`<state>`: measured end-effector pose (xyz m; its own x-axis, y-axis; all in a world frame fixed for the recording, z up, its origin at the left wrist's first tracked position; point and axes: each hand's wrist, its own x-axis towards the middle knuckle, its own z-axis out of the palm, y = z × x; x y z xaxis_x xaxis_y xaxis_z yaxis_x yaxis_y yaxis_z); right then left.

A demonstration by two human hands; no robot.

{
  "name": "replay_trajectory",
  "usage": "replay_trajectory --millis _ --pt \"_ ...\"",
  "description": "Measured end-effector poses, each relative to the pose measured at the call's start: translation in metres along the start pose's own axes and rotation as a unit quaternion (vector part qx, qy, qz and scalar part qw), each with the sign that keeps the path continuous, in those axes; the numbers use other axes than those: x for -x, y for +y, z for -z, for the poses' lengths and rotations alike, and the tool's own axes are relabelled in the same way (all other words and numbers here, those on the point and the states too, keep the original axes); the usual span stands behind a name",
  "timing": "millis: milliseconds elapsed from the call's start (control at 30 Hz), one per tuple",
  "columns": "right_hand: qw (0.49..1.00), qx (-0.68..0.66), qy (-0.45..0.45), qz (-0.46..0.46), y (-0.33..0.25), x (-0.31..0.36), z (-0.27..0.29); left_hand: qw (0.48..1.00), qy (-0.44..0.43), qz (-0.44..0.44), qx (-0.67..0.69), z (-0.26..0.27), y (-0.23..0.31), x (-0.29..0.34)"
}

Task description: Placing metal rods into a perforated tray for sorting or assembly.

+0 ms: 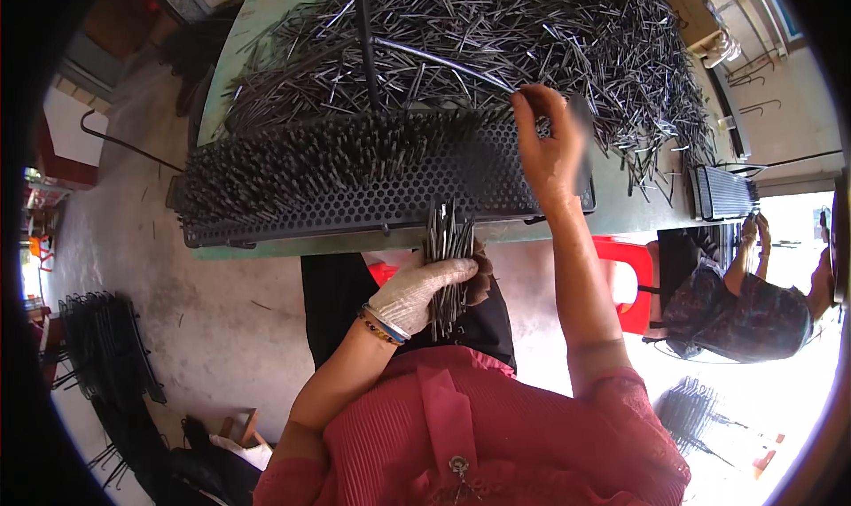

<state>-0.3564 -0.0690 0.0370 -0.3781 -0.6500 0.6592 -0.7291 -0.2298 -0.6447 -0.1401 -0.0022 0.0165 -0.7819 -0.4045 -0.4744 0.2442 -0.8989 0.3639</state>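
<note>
My left hand (415, 295), in a whitish glove with dark fingertips, is closed around a bundle of thin dark strips (450, 231). The bundle stands roughly upright at the front edge of a black perforated rack (390, 191). Many similar strips (284, 165) stick up out of the rack's holes on its left and middle part, while bare holes show toward the right. Above the rack's right end is my bare right hand (554, 147), thumb and forefinger curled together beside the tip of a metal rod (434, 58). What the fingertips hold, if anything, is too small to tell.
A wide heap of loose strips (496, 27) covers the green table (222, 89) behind the rack. A dark upright post (364, 45) rises there. At right sit a red chair (634, 284), another person (736, 307) and a second rack (725, 193). Hooked black rods (102, 346) stand lower left.
</note>
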Motion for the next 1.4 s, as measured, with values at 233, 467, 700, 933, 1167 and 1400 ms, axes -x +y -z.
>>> replay_trajectory --millis 233,467,700,933,1167,1400 --pt "0.992 0.077 -0.062 0.084 0.012 0.004 -0.005 0.999 0.014 0.004 -0.038 0.003 0.003 -0.003" --pt "0.986 -0.004 -0.153 -0.067 -0.022 0.002 0.023 1.0 0.005 0.001 -0.028 -0.001 0.008 0.002" --pt "0.856 -0.194 -0.402 -0.262 -0.045 0.026 0.044 0.996 -0.002 -0.075 -0.052 -0.018 0.013 0.006" --pt "0.87 -0.18 -0.376 -0.262 -0.038 0.045 0.045 0.995 0.022 -0.082 -0.046 -0.024 0.005 0.003" --pt "0.908 -0.096 -0.322 -0.248 -0.037 0.049 0.047 0.991 0.074 -0.104 -0.048 -0.015 -0.002 -0.008" --pt "0.892 -0.149 -0.282 -0.32 -0.033 0.035 0.051 0.989 0.065 -0.109 -0.071 -0.015 -0.001 -0.005"
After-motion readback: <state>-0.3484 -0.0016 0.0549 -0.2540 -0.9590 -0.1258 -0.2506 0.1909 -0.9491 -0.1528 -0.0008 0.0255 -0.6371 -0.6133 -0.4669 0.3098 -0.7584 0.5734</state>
